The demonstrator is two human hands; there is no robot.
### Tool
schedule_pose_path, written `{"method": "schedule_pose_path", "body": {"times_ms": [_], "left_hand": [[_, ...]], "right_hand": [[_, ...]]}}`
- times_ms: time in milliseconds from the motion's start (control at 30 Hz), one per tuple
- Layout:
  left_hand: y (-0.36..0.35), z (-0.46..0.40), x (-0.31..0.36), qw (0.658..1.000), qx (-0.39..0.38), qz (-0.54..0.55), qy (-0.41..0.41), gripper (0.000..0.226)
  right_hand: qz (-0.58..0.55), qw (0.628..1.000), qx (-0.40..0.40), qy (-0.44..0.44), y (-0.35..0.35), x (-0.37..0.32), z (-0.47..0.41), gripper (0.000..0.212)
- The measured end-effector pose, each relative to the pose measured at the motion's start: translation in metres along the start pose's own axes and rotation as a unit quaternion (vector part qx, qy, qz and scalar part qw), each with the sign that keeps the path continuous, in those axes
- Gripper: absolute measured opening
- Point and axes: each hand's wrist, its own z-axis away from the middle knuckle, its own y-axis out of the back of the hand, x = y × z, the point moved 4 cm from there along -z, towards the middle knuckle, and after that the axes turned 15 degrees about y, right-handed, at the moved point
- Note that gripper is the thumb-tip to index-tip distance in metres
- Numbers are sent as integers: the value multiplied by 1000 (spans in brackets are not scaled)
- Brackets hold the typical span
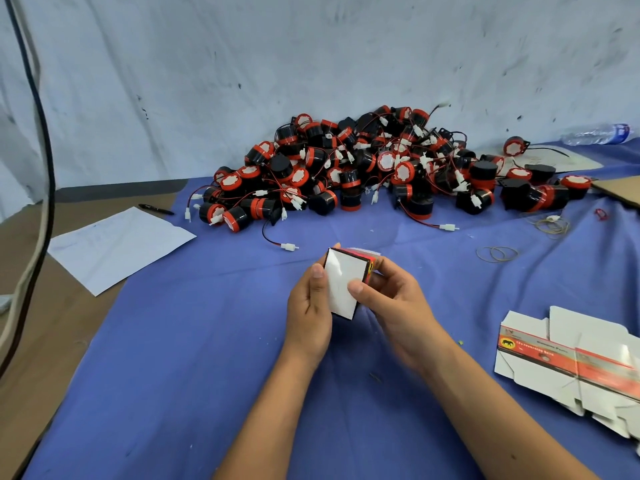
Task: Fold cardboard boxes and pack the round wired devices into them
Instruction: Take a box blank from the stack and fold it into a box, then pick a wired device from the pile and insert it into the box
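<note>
— Held up over the blue cloth: a small box, gripped by left hand and right hand.
— Behind it?
— Heap of round wired devices; flat boxes lying right.

We hold our left hand and right hand together at mid-frame, fingers curled, thumbs pressing forward, forearms bare.

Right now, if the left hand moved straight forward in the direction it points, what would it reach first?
The left hand, gripping the small box together with the right hand, points up the blue cloth. It would probably first meet the loose white plug, then the pile of round devices; depth is uncertain.
</note>
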Motion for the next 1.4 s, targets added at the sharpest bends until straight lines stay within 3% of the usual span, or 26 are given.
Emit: {"method": "schedule_pose_path", "body": {"times_ms": [67, 100, 167, 200, 267, 300, 367, 433, 500, 600, 667, 733, 833, 900, 967, 1067, 1167, 1267, 1400], "left_hand": [[4, -2, -3, 999, 43, -28, -1, 47], [6, -3, -3, 998, 54, -29, -4, 41], [6, -2, 1, 999, 44, -12, -5, 40], [6, -2, 2, 999, 38, -16, -9, 45], [6, -1, 3, 997, 43, -59, -15, 45], [7, -1, 3, 995, 54, -85, -19, 40], [13, -3, 3, 989, 89, -116, -26, 33], [24, -7, 4, 982, 137, -129, -21, 32], [38, -12, 4, 972, 189, -137, -2, 29], [55, -17, 1, 958, 247, -145, 13, 31], [61, -20, 1, 952, 267, -146, 9, 31], [64, -24, -1, 949, 279, -147, 5, 30], [64, -28, -6, 944, 291, -158, 12, 27], [64, -28, -9, 941, 295, -167, 12, 28], [63, -29, -12, 939, 297, -176, 13, 32], [61, -29, -12, 938, 292, -183, 17, 34], [60, -28, -9, 942, 283, -180, 24, 36], [61, -27, -9, 939, 293, -179, 34, 33], [61, -25, -6, 941, 292, -166, 38, 28]], "right_hand": [[158, 985, -3, 66, 2, -6, 1, 24], [297, 948, -20, 113, 3, -8, 1, 25], [534, 821, -82, 185, -3, -8, 3, 37], [590, 775, -120, 194, -9, -8, 2, 32], [640, 722, -194, 179, -19, -3, -1, 26], [641, 714, -220, 174, -22, -1, -2, 28], [592, 745, -232, 201, -25, -4, -4, 27], [512, 793, -179, 276, -27, -13, -4, 27], [480, 808, -89, 330, -24, -16, -14, 21], [532, 809, -52, 245, -11, 8, -58, 11], [586, 795, -106, 117, 0, 39, -96, 20], [652, 739, -164, 32, 11, 66, -133, 36], [752, 616, -234, 33, 16, 92, -183, 68], [770, 571, -284, 37, 17, 107, -211, 94], [754, 566, -334, 16, 17, 122, -232, 103], [709, 602, -367, -33, 19, 132, -251, 98], [718, 606, -341, -8, 17, 127, -259, 80], [700, 634, -327, -20, 15, 115, -245, 59], [716, 628, -305, 5, 16, 91, -202, 54]]}}
